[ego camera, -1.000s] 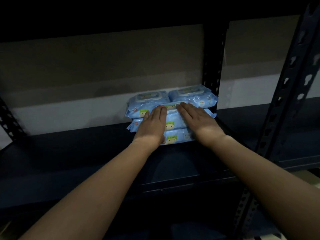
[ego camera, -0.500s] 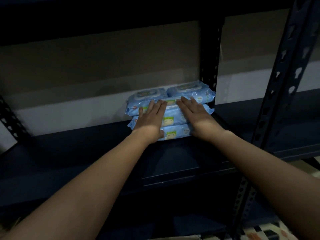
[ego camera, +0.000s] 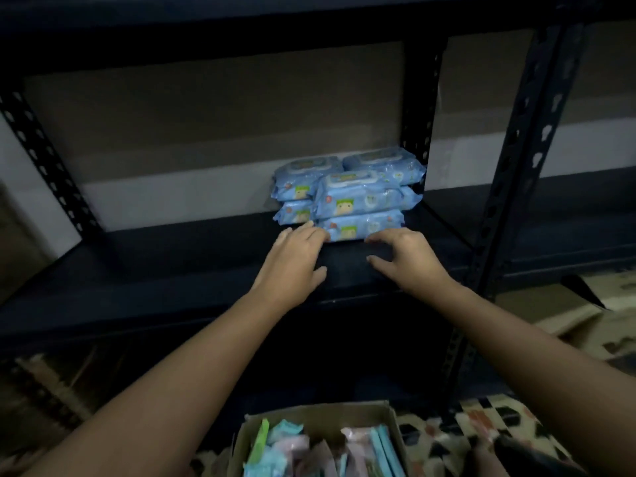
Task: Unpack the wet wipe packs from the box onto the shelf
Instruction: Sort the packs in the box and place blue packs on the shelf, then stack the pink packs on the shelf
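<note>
Wet wipe packs (ego camera: 347, 197): soft, squashy film pouches, fairly light, slick on the faces, with a stiffer lid on top; best taken by the long sides, flat between fingers and thumb. Stacked at the back right corner of the shelf (ego camera: 172, 270), six countable. Left hand (ego camera: 292, 263) and right hand (ego camera: 406, 259): each grip loose, holding nothing. More packs in one box (ego camera: 320, 420), count unclear.

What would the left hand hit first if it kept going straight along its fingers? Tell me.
The left hand points toward the back of the shelf. Going straight on, it would most likely meet the bottom front wipe pack of the blue stack; its fingertips already look very close to that pack's left corner, though depth is unclear.
</note>
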